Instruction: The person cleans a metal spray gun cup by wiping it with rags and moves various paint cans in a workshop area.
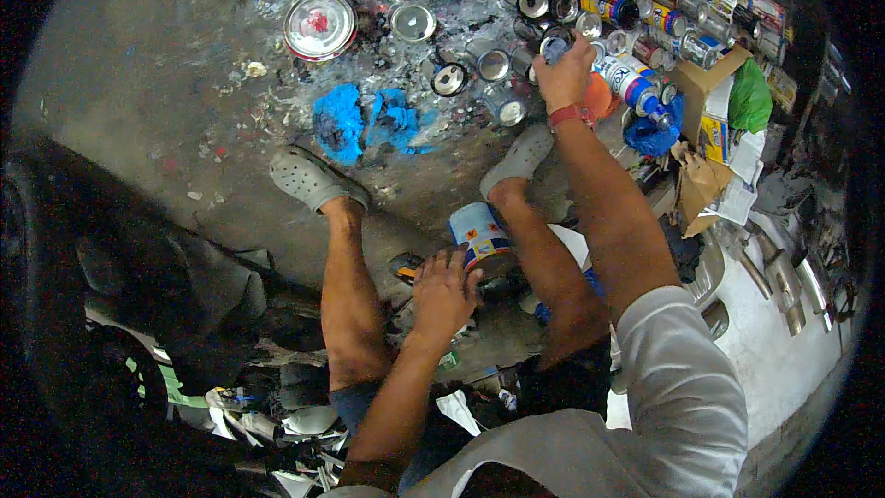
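My right hand [565, 78], with a red band at its wrist, reaches far forward and to the right. Its fingers curl round a small round can [554, 46] with a greyish-blue top, among other cans and jars. Nearer to me, my left hand [444, 293] hangs between my legs with its fingers apart and nothing seen in it. Just beyond those fingers stands a light blue and white labelled paint can [477, 229]. An orange round lid [599, 95] lies close to my right wrist.
Rows of paint cans [610, 5] fill the far right. Two bright blue paint smears [339, 123] mark the floor ahead. A red-stained can lid [319, 26] lies beyond them. On the right are a cardboard box [708, 81], a green bag [750, 97] and metal parts [784, 281].
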A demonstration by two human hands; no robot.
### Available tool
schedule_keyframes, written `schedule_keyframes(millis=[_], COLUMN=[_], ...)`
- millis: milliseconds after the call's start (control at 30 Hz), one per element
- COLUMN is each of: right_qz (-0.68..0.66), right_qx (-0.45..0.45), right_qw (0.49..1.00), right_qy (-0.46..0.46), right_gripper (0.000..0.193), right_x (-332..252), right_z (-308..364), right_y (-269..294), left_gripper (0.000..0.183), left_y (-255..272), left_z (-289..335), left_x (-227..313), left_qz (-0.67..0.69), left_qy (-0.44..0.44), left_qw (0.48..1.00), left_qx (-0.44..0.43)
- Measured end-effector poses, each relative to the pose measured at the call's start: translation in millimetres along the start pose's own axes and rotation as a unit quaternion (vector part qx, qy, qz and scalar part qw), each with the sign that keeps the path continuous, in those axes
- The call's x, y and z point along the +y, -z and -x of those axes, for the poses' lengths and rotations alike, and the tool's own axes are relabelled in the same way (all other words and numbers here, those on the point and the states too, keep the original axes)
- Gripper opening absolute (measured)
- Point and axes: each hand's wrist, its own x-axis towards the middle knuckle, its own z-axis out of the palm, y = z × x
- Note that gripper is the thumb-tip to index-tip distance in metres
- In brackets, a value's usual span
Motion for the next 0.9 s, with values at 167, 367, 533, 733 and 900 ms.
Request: schedule_keyframes(millis=[167,367,533,733,900], right_qz=[-0.003,-0.193,-0.323,-0.389,-0.375], right_qx=[0.057,0.026,0.03,0.068,0.14], right_qw=[0.998,0.972,0.932,0.918,0.913], right_qy=[0.013,0.132,0.165,-0.041,0.072], right_gripper=[0.083,0.071,0.062,0.044,0.034], right_x=[-11,-82,-179,-245,-249], right_z=[9,70,88,67,28], right_y=[-3,-12,-32,-68,-110], left_gripper=[0.049,0.051,0.049,0.048,0.05], left_y=[-3,6,9,14,29], left_z=[1,-4,-2,4,7], left_x=[-4,1,-2,-10,-14], left_qz=[0.0,0.009,-0.009,-0.03,-0.009], left_qy=[-0.011,-0.001,-0.008,-0.011,-0.026], left_qw=[0.999,1.0,0.999,0.999,1.0], left_qx=[0.034,0.022,0.034,0.03,-0.003])
